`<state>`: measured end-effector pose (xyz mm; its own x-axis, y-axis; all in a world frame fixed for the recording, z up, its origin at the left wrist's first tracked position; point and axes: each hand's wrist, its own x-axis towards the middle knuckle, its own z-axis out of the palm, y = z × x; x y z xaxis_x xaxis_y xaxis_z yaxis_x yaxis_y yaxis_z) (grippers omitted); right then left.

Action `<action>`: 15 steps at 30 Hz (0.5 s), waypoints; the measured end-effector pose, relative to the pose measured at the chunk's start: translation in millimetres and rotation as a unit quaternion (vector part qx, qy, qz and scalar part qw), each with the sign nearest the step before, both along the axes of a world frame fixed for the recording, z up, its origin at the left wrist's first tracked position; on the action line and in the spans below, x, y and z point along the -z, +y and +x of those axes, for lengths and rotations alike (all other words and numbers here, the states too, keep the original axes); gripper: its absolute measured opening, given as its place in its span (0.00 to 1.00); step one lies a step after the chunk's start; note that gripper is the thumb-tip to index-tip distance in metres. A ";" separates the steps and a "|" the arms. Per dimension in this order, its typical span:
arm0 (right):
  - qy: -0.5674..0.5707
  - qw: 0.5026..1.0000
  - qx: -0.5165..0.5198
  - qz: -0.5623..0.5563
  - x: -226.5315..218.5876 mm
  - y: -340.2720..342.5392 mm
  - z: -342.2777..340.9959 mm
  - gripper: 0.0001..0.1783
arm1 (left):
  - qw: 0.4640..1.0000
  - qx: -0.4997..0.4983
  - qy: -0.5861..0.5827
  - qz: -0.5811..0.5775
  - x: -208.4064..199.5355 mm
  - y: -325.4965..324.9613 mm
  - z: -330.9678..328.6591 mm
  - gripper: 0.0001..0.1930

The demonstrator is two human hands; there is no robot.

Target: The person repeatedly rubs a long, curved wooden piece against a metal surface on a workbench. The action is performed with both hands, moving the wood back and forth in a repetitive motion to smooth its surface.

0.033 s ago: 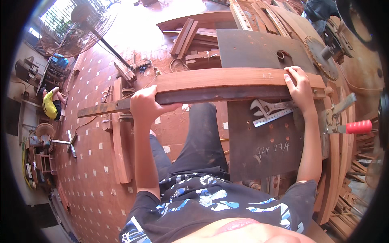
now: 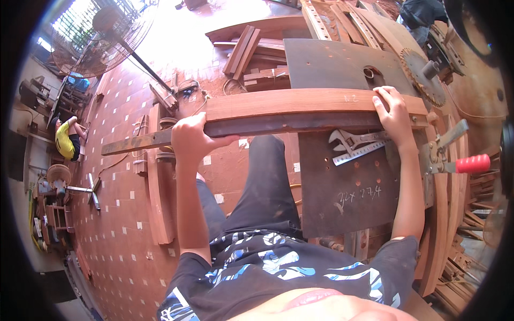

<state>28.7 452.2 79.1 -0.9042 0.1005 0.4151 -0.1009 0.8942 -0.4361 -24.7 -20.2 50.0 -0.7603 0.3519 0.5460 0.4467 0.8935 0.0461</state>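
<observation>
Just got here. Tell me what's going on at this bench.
A person is holding a long reddish board with a dark strip along its near side. The left hand grips the left end; the right hand lies over the board near its right end. The board's right part is over a dark plate, where an adjustable wrench lies beside a ruler. A red-handled clamp sits to the right.
</observation>
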 end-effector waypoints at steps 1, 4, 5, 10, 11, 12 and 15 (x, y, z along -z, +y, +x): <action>0.005 1.000 0.001 0.004 4.1 2.3 -2.6 0.17 | 1.000 -0.005 -0.002 0.000 0.4 -0.4 -2.4 0.45; 0.024 1.000 0.016 0.006 12.3 6.5 -17.0 0.19 | 1.000 -0.017 0.015 -0.011 -1.6 2.5 -18.3 0.46; 0.025 1.000 0.018 0.005 12.4 7.4 -18.7 0.20 | 0.999 -0.019 0.023 -0.013 -1.0 2.3 -19.9 0.46; 0.052 0.998 0.018 0.030 8.0 5.0 -15.6 0.20 | 0.999 -0.028 -0.007 -0.015 -1.2 -1.1 -20.0 0.47; 0.055 0.998 0.017 0.030 7.1 4.2 -13.4 0.19 | 0.999 -0.036 -0.016 -0.028 -1.3 -2.1 -20.0 0.49; 0.056 0.998 0.017 0.029 6.3 4.8 -13.6 0.19 | 0.998 -0.040 -0.033 -0.026 -4.9 0.6 -18.6 0.47; 0.041 0.998 0.029 0.030 4.9 3.2 -14.2 0.19 | 0.996 -0.048 -0.065 -0.023 -14.2 5.5 -13.7 0.47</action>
<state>14.5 455.3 74.2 -0.8606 0.1236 0.4940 -0.0815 0.9242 -0.3732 -38.4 -14.7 64.2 -0.8549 0.2966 0.4256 0.3517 0.9345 0.0553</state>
